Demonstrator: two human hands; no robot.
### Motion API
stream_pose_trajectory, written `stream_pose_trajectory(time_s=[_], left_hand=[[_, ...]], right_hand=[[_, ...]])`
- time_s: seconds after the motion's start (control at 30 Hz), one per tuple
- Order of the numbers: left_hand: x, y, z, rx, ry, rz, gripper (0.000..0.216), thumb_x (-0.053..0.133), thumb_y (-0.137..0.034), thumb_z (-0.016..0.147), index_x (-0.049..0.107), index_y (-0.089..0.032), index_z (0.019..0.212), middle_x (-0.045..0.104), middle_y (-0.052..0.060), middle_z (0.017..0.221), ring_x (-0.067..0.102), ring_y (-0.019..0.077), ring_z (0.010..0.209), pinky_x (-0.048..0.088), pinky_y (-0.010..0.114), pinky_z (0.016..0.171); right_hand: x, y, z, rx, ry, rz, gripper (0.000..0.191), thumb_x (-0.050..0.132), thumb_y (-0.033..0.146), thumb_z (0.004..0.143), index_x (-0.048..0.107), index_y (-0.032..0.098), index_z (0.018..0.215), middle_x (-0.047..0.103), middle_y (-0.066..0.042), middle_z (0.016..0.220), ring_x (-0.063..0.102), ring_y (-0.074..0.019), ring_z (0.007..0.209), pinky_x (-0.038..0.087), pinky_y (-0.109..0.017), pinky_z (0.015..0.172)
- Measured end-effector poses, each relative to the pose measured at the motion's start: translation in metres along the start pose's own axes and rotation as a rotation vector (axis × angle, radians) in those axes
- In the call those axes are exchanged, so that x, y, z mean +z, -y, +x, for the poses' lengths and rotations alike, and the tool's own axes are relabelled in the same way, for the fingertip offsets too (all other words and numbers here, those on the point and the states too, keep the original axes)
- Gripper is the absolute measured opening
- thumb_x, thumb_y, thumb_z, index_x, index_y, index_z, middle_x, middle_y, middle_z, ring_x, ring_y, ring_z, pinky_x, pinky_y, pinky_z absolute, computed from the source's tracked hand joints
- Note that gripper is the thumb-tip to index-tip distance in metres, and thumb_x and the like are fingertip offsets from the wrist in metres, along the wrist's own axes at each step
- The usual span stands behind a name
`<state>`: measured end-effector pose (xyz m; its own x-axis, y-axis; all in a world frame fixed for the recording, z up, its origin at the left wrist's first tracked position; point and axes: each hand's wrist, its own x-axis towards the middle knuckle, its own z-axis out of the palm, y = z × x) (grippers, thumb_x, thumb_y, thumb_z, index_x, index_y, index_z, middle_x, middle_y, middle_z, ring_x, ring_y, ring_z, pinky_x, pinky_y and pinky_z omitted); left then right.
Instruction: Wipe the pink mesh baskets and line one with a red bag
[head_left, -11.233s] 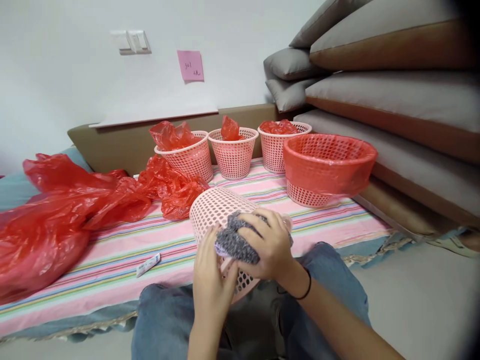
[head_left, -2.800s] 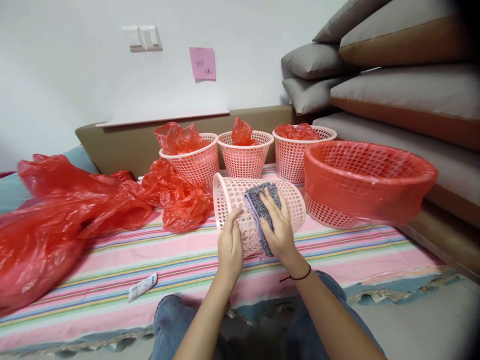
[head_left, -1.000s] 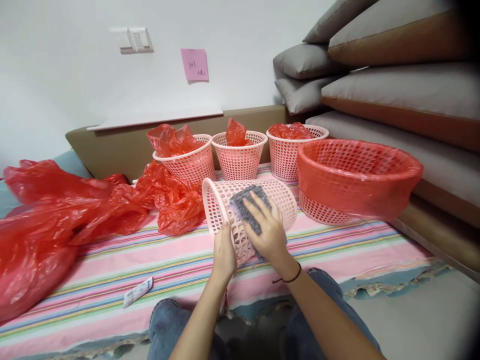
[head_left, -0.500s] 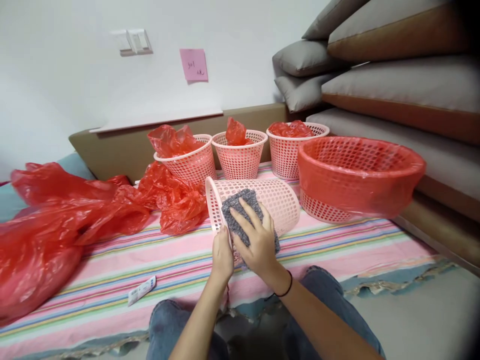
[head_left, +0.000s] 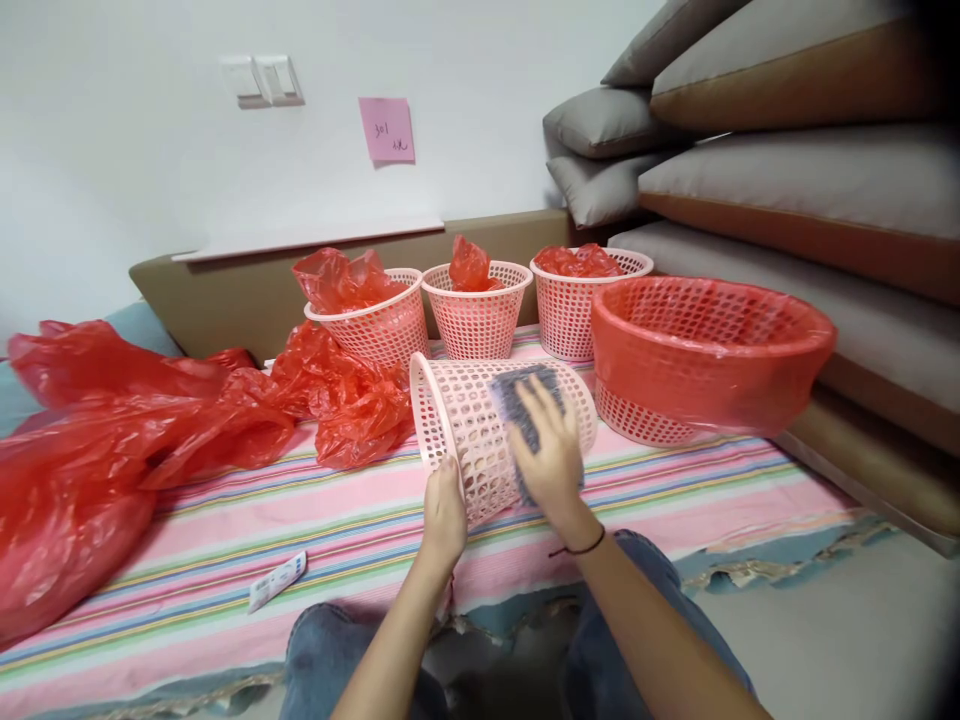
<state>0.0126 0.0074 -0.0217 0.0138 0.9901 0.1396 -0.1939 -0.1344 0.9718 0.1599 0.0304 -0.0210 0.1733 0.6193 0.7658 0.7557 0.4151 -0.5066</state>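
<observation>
A pink perforated plastic basket [head_left: 476, 440] lies on its side on the striped cloth [head_left: 360, 530], its open rim facing left. My left hand [head_left: 445, 510] grips the near part of that rim, fingers closed round it. Against the basket's side, toward its base, my right hand [head_left: 551, 455] presses a dark grey cloth [head_left: 517, 400]. The fingers of that hand lie stretched over the cloth, a little blurred. Part of the cloth is hidden under the palm.
Behind stand three pink baskets [head_left: 476, 320] with red plastic bags inside. A red-bag-lined basket [head_left: 705, 360] stands at right, beside stacked cushions [head_left: 787, 190]. Loose red bags [head_left: 187, 430] spread across the left. A small white packet [head_left: 277, 580] lies at front left.
My right hand has slid the grey cloth rightward along the basket, from near the rim toward the base. My left hand stays on the rim.
</observation>
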Motion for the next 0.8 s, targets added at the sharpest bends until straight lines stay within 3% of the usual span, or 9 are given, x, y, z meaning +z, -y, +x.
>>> stream_pose_trajectory(time_s=[0.1, 0.17, 0.23, 0.33, 0.5, 0.6, 0.7, 0.8], left_hand=[[-0.004, 0.0, 0.002, 0.019, -0.087, 0.055, 0.057, 0.05, -0.07, 0.086, 0.071, -0.017, 0.081, 0.073, 0.008, 0.075, 0.07, 0.026, 0.083, 0.056, 0.04, 0.084], [-0.003, -0.001, 0.003, 0.022, -0.097, 0.067, 0.057, 0.052, -0.07, 0.084, 0.071, -0.016, 0.081, 0.073, 0.008, 0.074, 0.069, 0.026, 0.081, 0.057, 0.039, 0.08], [-0.001, -0.003, 0.002, -0.004, -0.062, 0.029, 0.06, 0.052, -0.071, 0.083, 0.072, -0.015, 0.088, 0.074, 0.01, 0.079, 0.07, 0.0272, 0.084, 0.057, 0.04, 0.08], [0.003, -0.007, 0.001, -0.033, -0.009, -0.008, 0.063, 0.053, -0.073, 0.079, 0.071, -0.014, 0.093, 0.074, 0.011, 0.083, 0.071, 0.0293, 0.088, 0.056, 0.043, 0.084], [-0.006, -0.017, 0.001, 0.023, 0.073, 0.16, 0.056, 0.057, -0.073, 0.077, 0.068, -0.018, 0.076, 0.073, 0.007, 0.077, 0.069, 0.028, 0.084, 0.054, 0.042, 0.09], [-0.014, -0.027, 0.009, -0.011, 0.149, 0.21, 0.058, 0.057, -0.075, 0.077, 0.069, -0.018, 0.074, 0.073, 0.01, 0.076, 0.069, 0.0299, 0.085, 0.055, 0.042, 0.087], [-0.015, -0.037, 0.025, -0.101, 0.223, 0.135, 0.058, 0.064, -0.074, 0.072, 0.073, -0.019, 0.088, 0.075, 0.013, 0.086, 0.069, 0.033, 0.101, 0.053, 0.043, 0.093], [-0.006, -0.042, 0.04, -0.175, 0.15, -0.009, 0.06, 0.068, -0.07, 0.07, 0.072, -0.018, 0.099, 0.076, 0.015, 0.097, 0.069, 0.0327, 0.105, 0.053, 0.045, 0.093]], right_hand=[[0.003, 0.042, -0.011, -0.174, 0.098, 0.049, 0.048, 0.053, 0.03, 0.092, 0.055, 0.029, 0.14, 0.047, -0.001, 0.153, 0.034, -0.0302, 0.144, 0.027, -0.053, 0.119], [0.003, 0.045, -0.01, -0.19, 0.113, 0.047, 0.049, 0.055, 0.03, 0.091, 0.055, 0.029, 0.14, 0.047, 0.0, 0.153, 0.034, -0.0304, 0.143, 0.028, -0.052, 0.119], [0.002, 0.027, -0.002, -0.122, 0.113, 0.014, 0.051, 0.054, 0.031, 0.091, 0.053, 0.028, 0.142, 0.047, -0.002, 0.153, 0.038, -0.0294, 0.14, 0.028, -0.052, 0.118], [-0.001, -0.024, 0.012, 0.071, 0.013, -0.054, 0.05, 0.051, 0.032, 0.093, 0.053, 0.025, 0.142, 0.05, -0.007, 0.15, 0.042, -0.0288, 0.138, 0.028, -0.056, 0.117], [-0.005, -0.088, 0.016, 0.271, -0.21, -0.082, 0.047, 0.049, 0.037, 0.093, 0.058, 0.021, 0.136, 0.056, -0.014, 0.143, 0.048, -0.0295, 0.135, 0.034, -0.057, 0.112], [-0.005, -0.095, 0.011, 0.292, -0.25, -0.07, 0.047, 0.05, 0.038, 0.091, 0.06, 0.021, 0.134, 0.057, -0.014, 0.142, 0.05, -0.0299, 0.133, 0.036, -0.056, 0.111], [-0.005, -0.092, 0.009, 0.291, -0.234, -0.072, 0.048, 0.051, 0.038, 0.09, 0.06, 0.02, 0.134, 0.055, -0.015, 0.144, 0.049, -0.031, 0.134, 0.035, -0.057, 0.111], [-0.006, -0.083, 0.009, 0.289, -0.21, -0.073, 0.049, 0.051, 0.038, 0.09, 0.06, 0.02, 0.135, 0.054, -0.015, 0.145, 0.049, -0.0319, 0.133, 0.036, -0.058, 0.11]])
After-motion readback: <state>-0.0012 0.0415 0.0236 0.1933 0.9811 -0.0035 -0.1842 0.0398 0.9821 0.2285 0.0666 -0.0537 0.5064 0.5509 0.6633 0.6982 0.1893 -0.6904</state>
